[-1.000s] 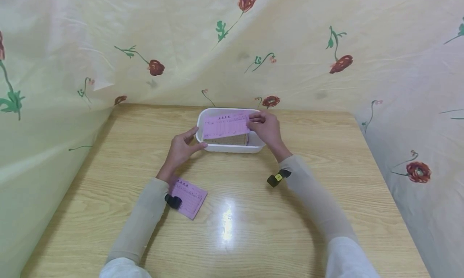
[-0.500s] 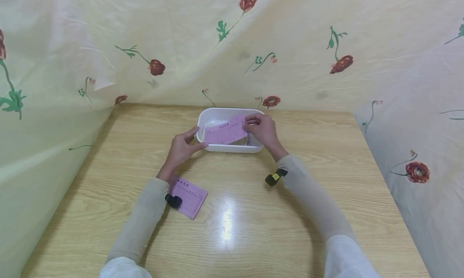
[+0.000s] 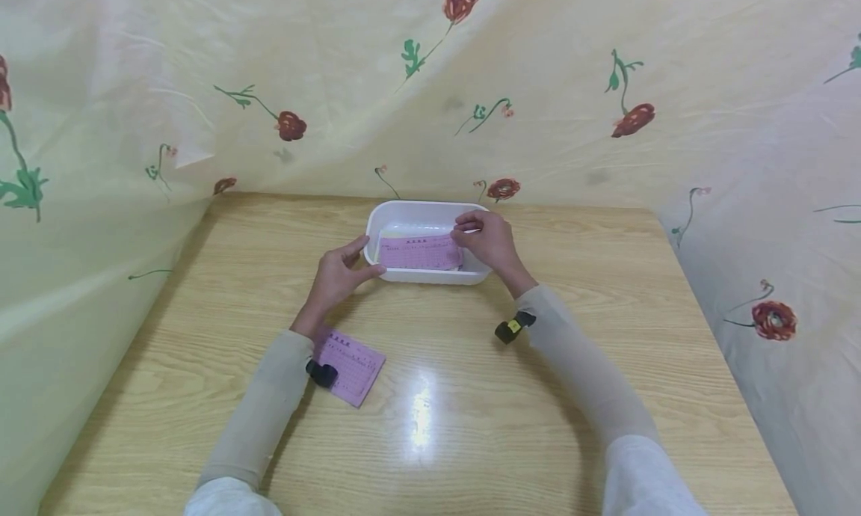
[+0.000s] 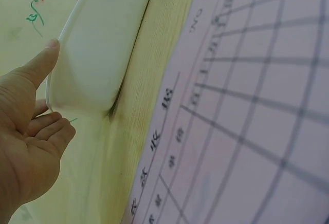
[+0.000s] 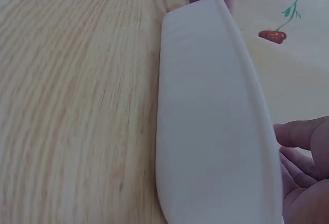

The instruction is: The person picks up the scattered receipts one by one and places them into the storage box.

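Observation:
In the head view a white plastic basin [image 3: 430, 277] stands on the table, with a pink printed slip [image 3: 417, 254] lying flat inside on other paper. My left hand [image 3: 336, 277] holds the basin's left end, thumb at the front corner and fingers at the side. The left wrist view shows that thumb [image 4: 43, 62] against the rim. Over the basin's right end, my right hand [image 3: 491, 239] hovers beside the slip's right edge with loosely bent fingers. The slip seems free of it; in the right wrist view the basin wall partly hides those fingertips.
Another pink printed slip or stack [image 3: 353, 370] lies on the wooden table [image 3: 471, 411], partly under the left wrist's black camera [image 3: 321, 374]. A flowered cloth [image 3: 336, 90] hangs behind the basin and along both sides.
The pink slip, earlier raised in my right hand above the basin, has dropped flat onto the paper inside. The right hand shifted slightly left; the left hand kept its place.

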A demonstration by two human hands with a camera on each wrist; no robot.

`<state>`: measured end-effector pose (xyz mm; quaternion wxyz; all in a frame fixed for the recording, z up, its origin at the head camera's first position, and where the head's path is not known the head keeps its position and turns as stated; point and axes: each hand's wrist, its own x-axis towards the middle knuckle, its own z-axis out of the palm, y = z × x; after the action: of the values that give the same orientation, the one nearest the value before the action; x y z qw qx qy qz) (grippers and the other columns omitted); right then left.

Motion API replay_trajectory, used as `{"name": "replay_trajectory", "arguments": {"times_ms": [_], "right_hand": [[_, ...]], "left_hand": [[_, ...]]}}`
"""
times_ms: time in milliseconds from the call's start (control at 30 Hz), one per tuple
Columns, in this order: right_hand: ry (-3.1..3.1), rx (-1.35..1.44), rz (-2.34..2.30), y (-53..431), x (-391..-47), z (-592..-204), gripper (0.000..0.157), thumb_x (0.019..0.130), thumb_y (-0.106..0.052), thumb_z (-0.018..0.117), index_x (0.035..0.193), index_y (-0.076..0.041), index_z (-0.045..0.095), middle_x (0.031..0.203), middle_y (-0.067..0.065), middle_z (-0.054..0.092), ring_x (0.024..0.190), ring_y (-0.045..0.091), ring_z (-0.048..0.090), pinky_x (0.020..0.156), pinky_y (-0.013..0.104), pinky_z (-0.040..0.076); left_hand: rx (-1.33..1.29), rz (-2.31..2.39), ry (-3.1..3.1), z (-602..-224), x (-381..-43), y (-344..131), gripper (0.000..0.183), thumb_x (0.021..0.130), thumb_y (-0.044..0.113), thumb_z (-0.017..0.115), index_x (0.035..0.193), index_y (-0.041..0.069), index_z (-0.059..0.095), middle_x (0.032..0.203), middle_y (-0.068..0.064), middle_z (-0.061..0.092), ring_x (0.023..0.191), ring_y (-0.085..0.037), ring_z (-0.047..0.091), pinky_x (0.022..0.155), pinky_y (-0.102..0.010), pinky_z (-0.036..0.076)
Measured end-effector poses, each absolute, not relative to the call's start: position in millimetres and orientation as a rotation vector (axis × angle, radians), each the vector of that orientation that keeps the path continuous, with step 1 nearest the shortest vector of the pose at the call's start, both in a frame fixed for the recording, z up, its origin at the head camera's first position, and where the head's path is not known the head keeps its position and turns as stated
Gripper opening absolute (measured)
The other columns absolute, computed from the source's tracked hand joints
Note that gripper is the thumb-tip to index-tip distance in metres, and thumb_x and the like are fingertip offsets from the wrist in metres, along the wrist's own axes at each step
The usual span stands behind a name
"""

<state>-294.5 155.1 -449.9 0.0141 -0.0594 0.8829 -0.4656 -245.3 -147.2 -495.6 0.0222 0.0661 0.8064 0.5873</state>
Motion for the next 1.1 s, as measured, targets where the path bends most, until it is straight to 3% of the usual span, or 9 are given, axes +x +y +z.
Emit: {"name": "replay_trajectory", "arguments": {"times_ms": [267,633,1100], "right_hand": [[2.754,-0.236,-1.503,154.6,-276.0,-438.3,0.028,0.094,-0.017,0.075,0.118,-0.003,0.071,0.113,0.014,0.075,0.098,0.027,0.072,0.087,0.038,0.064],[2.655,-0.33,-1.627,145.2,-235.4,-431.7,0.025,0.093,-0.019,0.077,0.112,-0.004,0.072,0.103,0.011,0.076,0.085,0.022,0.074,0.068,0.026,0.064],[2.477,-0.465,-1.706,126.7,-190.4,-448.4,0.025,0.09,-0.012,0.08,0.111,-0.001,0.074,0.1,0.011,0.077,0.086,0.022,0.076,0.073,0.029,0.066]], "left_hand": [[0.22,1.83,2.503,-494.6,-243.9,-145.8,0.08,0.084,0.03,0.086,0.15,0.006,0.048,0.161,-0.008,0.039,0.148,-0.023,0.039,0.119,-0.03,0.042],[0.211,1.826,2.507,-495.5,-244.7,-146.0,0.081,0.084,0.031,0.086,0.15,0.007,0.047,0.161,-0.008,0.038,0.149,-0.023,0.039,0.119,-0.031,0.041],[0.201,1.822,2.513,-496.1,-244.2,-145.5,0.081,0.083,0.033,0.087,0.15,0.008,0.048,0.161,-0.007,0.039,0.148,-0.023,0.039,0.12,-0.032,0.041]]}}
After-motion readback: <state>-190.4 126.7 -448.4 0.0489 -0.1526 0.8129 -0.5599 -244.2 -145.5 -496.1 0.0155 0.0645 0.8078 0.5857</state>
